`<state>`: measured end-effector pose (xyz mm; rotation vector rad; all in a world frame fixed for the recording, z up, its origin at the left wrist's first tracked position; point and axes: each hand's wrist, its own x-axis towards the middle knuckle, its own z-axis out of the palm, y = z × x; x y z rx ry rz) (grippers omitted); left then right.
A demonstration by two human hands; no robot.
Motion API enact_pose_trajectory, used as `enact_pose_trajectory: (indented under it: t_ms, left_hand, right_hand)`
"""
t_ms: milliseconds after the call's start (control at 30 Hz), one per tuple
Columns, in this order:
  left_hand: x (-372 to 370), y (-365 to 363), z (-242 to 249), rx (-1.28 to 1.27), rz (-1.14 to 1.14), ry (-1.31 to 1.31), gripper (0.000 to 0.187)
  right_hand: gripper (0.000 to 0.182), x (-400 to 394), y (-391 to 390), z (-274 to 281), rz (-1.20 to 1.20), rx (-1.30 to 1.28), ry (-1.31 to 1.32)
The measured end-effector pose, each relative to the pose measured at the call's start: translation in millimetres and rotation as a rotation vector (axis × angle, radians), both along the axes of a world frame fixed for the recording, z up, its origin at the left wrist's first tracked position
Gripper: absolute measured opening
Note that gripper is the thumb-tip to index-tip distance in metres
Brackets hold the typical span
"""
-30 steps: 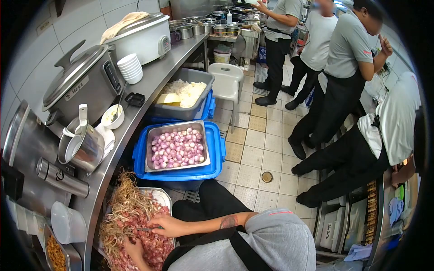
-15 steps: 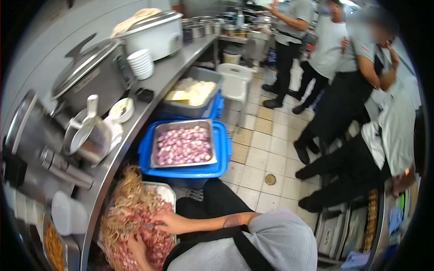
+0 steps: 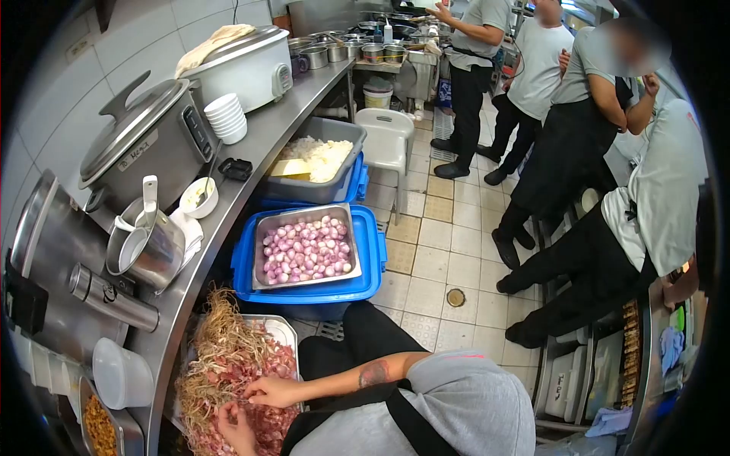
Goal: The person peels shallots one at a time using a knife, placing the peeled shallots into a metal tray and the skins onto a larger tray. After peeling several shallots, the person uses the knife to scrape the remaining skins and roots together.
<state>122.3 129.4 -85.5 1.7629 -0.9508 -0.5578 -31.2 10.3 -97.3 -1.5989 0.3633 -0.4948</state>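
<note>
My left hand [image 3: 237, 432] is low over a heap of pinkish-red shallot peelings and bulbs [image 3: 262, 361], its fingers curled in; what they hold is too small to tell. Just beyond it, my right hand [image 3: 275, 391] has thumb and fingers pinched together, and whatever is in them is hidden. The two hands are close but apart. Dry, straw-coloured stalks and roots [image 3: 220, 327] lie along the heap's left and far side. Under the heap, a metal tray [image 3: 283, 328] shows its far corner. Peeled shallots [image 3: 308, 247] fill a steel pan [image 3: 304, 283] ahead.
The steel pan rests on a blue lid [image 3: 372, 266]. Behind it stands a grey tub [image 3: 353, 140] of pale food, then a white stool [image 3: 385, 144]. A steel counter [image 3: 228, 201] with cookers runs along the left. Several people [image 3: 578, 152] stand at the right.
My right hand has shifted slightly left and down, off the heap's upper surface. My left hand has drawn up from among the peelings. The camera view has tilted a little.
</note>
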Motion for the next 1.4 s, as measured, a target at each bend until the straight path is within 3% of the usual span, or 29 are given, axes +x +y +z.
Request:
enact_pose_trajectory:
  t_ms: [33,100,233,333,433,600,700,733,933,1000,1133,1233,1333,1400]
  left_hand:
    - [0.3,0.2,-4.7,-0.049,0.027,0.059,0.013]
    - [-5.4,1.1,-5.5,0.002,0.081,-0.063,0.013]
    - [-26.4,1.6,8.0,0.035,0.157,-0.393,0.013]
    - [-30.6,0.2,10.1,0.052,0.196,-0.061,0.013]
    - [-42.5,-0.8,18.0,-0.017,0.337,-0.132,0.015]
    - [-43.2,-1.6,25.4,0.038,0.306,-0.244,0.018]
    - [-42.7,-0.5,26.6,0.078,0.3,-0.382,0.017]
    - [-40.9,-0.7,25.7,0.092,0.295,-0.433,0.017]
    - [-33.6,-2.9,11.6,-0.025,0.286,-0.163,0.015]
    - [-34.4,-2.9,16.6,0.019,0.261,-0.217,0.015]
    - [-36.2,-3.3,21.2,0.093,0.255,-0.247,0.014]
    - [-32.2,-2.3,10.1,-0.015,0.265,-0.126,0.015]
    - [-44.9,-3.0,22.9,0.049,0.291,-0.346,0.017]
    - [-50.4,-4.8,24.9,0.091,0.3,-0.339,0.018]
  right_hand:
    - [0.031,0.8,1.3,-0.6,0.045,0.128,0.045]
    - [0.032,0.0,5.7,5.7,0.131,0.385,0.137]
    - [0.034,-0.4,6.6,14.7,0.157,0.494,0.099]
    - [0.034,0.3,6.7,18.8,0.175,0.576,0.099]
    - [0.035,0.7,7.0,20.5,0.181,0.61,0.097]
    - [0.038,4.1,6.9,17.7,0.197,0.668,0.088]
    - [0.041,4.9,2.7,14.0,0.257,0.854,0.079]
    - [0.041,4.7,2.7,14.4,0.258,0.866,0.078]
    - [0.039,-0.1,1.1,18.5,0.264,0.896,0.081]
    - [0.038,0.2,1.4,16.8,0.279,0.887,0.079]
    - [0.037,-0.2,3.2,17.3,0.268,0.796,0.096]
    - [0.035,-1.8,3.2,24.0,0.236,0.709,0.135]
    - [0.029,0.0,4.8,24.4,0.189,0.664,0.142]
    - [0.024,1.6,6.4,23.6,0.132,0.681,0.136]
